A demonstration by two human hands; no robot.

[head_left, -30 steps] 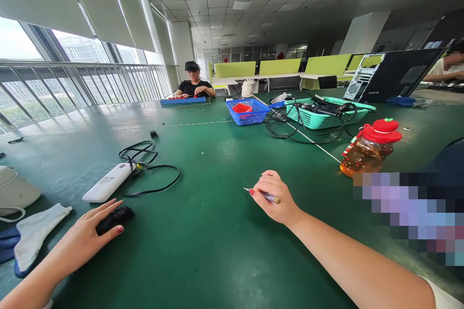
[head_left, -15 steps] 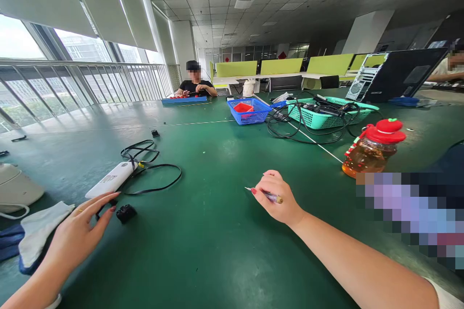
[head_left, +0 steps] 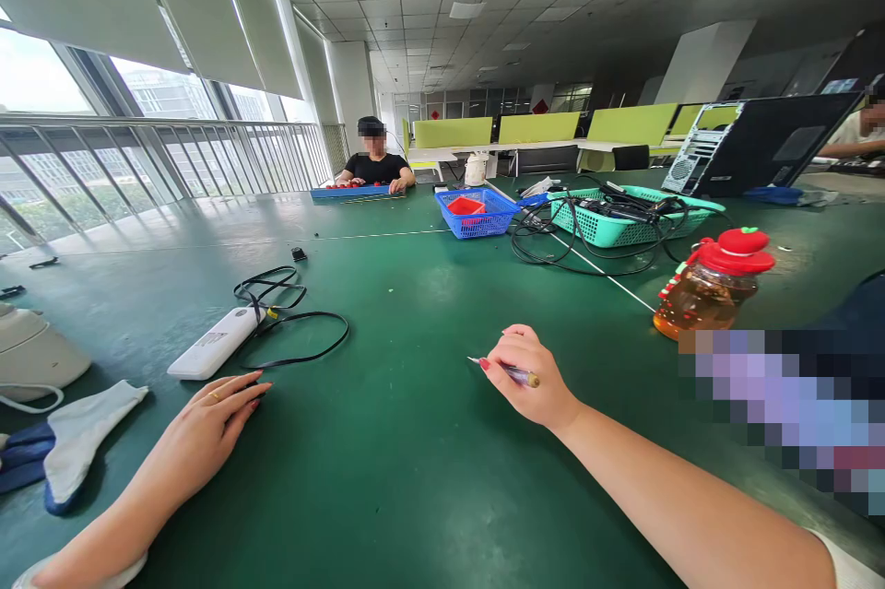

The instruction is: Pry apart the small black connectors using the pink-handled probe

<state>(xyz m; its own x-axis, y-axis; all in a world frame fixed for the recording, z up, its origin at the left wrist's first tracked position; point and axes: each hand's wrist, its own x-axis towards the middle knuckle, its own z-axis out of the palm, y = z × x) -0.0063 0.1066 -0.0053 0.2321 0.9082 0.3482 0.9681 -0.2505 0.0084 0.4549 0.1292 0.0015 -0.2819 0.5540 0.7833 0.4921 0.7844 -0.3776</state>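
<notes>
My left hand [head_left: 211, 428] lies palm down at the left with its fingers stretched forward. Just beyond its fingertips is a white power strip [head_left: 218, 343] with a coiled black cable [head_left: 314, 317]. Whatever is under the palm is hidden. To the left of my wrist lies a white and blue glove [head_left: 83, 432]. Over the middle of the table my right hand [head_left: 529, 372] is closed around a slim pen-like tool [head_left: 518, 375] with a thin pointed metal tip and a gold end. The tip points left; its exact kind is not clear.
A blue basket [head_left: 477, 222] holds a red tray. Beside it, a green basket [head_left: 608, 229] is full of black cables. A red-lidded bottle [head_left: 712, 289] stands at right, near a tilted computer case [head_left: 761, 142]. Across the green table [head_left: 401, 441] sits a person [head_left: 373, 168].
My left hand has moved right and flattened over where a small black block lay; that block is no longer visible. My right hand stays put with the tool. The person's hands opposite have shifted.
</notes>
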